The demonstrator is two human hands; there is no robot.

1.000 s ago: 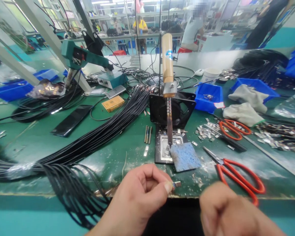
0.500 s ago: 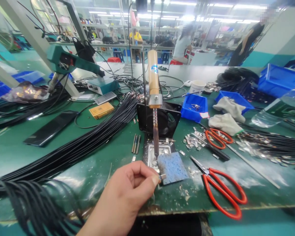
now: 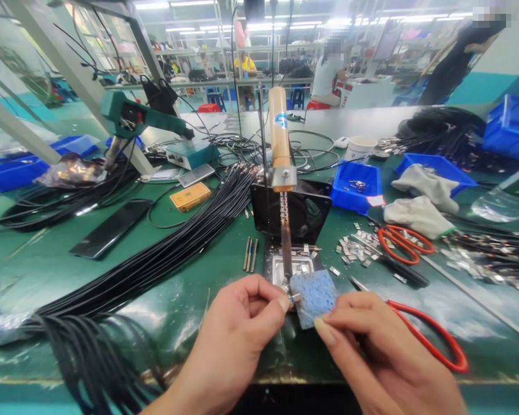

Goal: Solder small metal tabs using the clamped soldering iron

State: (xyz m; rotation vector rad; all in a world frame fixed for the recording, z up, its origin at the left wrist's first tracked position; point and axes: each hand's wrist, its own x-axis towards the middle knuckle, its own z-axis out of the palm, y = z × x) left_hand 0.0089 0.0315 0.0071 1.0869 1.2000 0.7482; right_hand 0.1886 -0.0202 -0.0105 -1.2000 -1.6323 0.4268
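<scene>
My left hand (image 3: 246, 323) pinches a small metal connector (image 3: 296, 298) between thumb and forefinger, just below the tip of an upright soldering iron (image 3: 287, 248) with a wooden handle. Beside that connector lies a blue sponge (image 3: 315, 291). My right hand (image 3: 380, 346) is at the sponge's lower right corner, its thumb and forefinger pressed together; what they hold, if anything, is too small to make out. Behind the iron's tip sits a small metal tray (image 3: 277, 268). Red-handled scissors (image 3: 445, 346) lie partly hidden behind my right hand.
Black cables (image 3: 155, 262) run across the left side. A phone (image 3: 112, 229) lies beyond them. Loose metal pieces (image 3: 358, 248), a second red-handled pair (image 3: 400, 245), a blue bin (image 3: 357, 196) and white gloves (image 3: 417, 216) are on the right. A black fan (image 3: 313, 207) stands behind the iron.
My right hand has come into view from the lower right, up to the sponge, covering part of the scissors. My left hand keeps its pinch on the connector. The whole view has shifted slightly.
</scene>
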